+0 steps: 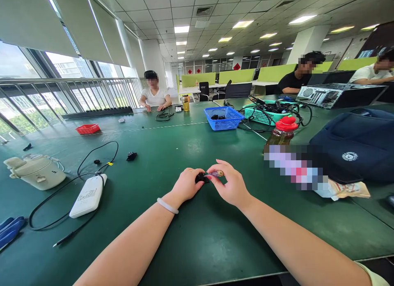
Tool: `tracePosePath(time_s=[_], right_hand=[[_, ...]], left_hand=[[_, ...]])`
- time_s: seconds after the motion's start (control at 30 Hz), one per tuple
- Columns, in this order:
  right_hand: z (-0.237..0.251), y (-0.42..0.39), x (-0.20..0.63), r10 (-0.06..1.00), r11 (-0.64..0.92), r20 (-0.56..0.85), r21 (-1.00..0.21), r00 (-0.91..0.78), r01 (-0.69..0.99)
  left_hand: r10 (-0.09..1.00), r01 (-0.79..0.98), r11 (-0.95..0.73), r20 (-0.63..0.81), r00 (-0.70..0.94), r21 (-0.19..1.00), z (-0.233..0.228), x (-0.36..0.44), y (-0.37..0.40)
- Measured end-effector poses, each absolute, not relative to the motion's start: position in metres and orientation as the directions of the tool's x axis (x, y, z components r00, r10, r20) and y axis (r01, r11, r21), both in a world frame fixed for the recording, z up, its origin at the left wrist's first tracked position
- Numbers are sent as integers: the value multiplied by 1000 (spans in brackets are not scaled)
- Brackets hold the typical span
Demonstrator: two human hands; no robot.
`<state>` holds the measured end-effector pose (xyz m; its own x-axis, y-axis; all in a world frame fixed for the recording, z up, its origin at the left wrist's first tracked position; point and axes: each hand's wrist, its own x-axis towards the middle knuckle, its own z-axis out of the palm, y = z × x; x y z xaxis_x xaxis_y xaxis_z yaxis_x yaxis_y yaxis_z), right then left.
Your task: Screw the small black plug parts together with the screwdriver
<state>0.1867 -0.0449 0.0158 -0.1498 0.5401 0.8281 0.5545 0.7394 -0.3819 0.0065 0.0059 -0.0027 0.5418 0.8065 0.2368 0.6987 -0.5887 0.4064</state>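
Observation:
My left hand [187,184] is closed round a small black part [200,178] just above or on the green table; my fingers hide much of it, so its exact kind does not show. In my right hand [230,183] is a screwdriver [217,174] with a see-through handle and an amber end, pinched between thumb and fingers. It lies nearly level, its tip side pointing left at the black part. Whether the tip touches the part I cannot tell. A pale bangle [168,206] circles my left wrist.
A white power bank [88,195] with a black cable and a cream bottle [40,171] stand left. Ahead are a red tray [88,129], a blue basket [224,118] and a green basket [261,115] of cables. A red-lidded bottle [280,134] and dark bag [357,142] stand right. Several people sit beyond.

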Motion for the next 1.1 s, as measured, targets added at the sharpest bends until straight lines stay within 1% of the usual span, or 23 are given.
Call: tracePosePath(time_s=[0.1, 0.27, 0.33, 0.43, 0.6, 0.73, 0.87, 1.1], right_hand=[[16, -45, 187, 535, 746, 831, -380, -153, 548], [16, -45, 188, 571, 735, 805, -416, -158, 536], [16, -46, 187, 565, 747, 805, -404, -183, 527], [17, -48, 185, 516, 792, 813, -333, -270, 511], [16, -53, 179, 389, 872, 805, -165, -448, 461], [15, -55, 176, 376, 881, 770, -124, -515, 457], [14, -54, 175, 388, 867, 777, -125, -497, 482], [13, -52, 175, 440, 823, 797, -174, -413, 541]], left_hand=[[806, 697, -588, 230, 545, 411, -2, 7, 6], [809, 695, -584, 224, 544, 420, 0, 6, 5], [807, 690, -586, 225, 546, 425, -2, 6, 6], [800, 675, -594, 237, 551, 438, -5, 6, 8], [812, 689, -578, 229, 536, 437, -7, 5, 9], [810, 699, -580, 212, 546, 417, -3, 6, 6], [809, 698, -582, 212, 548, 417, -1, 6, 5], [805, 690, -587, 221, 550, 424, -6, 5, 9]])
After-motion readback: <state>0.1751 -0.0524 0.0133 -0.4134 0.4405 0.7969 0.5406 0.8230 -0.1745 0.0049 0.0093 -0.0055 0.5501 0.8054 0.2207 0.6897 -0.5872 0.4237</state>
